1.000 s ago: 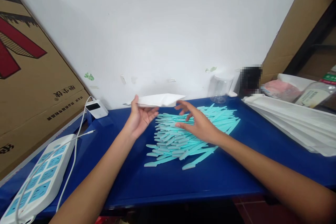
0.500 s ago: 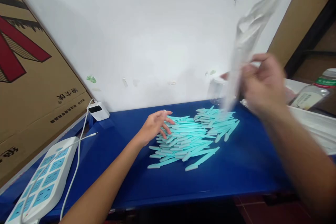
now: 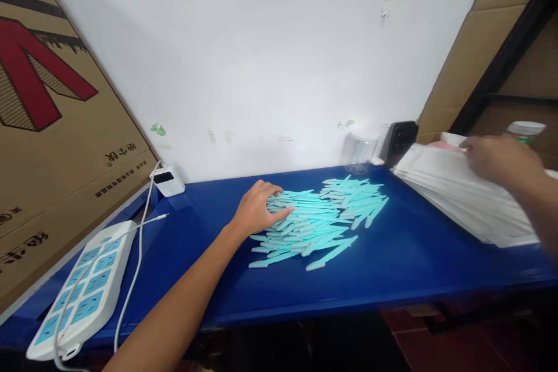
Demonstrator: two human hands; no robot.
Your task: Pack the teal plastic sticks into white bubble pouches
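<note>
My left hand rests on the left edge of a pile of turquoise eyebrow razors, its thumb spread away from its fingers. Some fingertips are hidden among the razors, and none is lifted off the pile. A smaller heap of the same razors lies just behind and to the right. My right hand, blurred, is over the far part of a stack of flat white sleeves at the right. Its fingertips are at the sleeves, but I cannot make out whether they grip one.
A clear jar and a black device stand by the wall. On the left are a power strip, a white cable, a small white box with a dark display and a large carton. A capped bottle is behind my right hand.
My right hand has moved right and down from above the table to the white stack; the pale sleeve it held up is no longer seen raised. My left hand has settled lower onto the razors.
</note>
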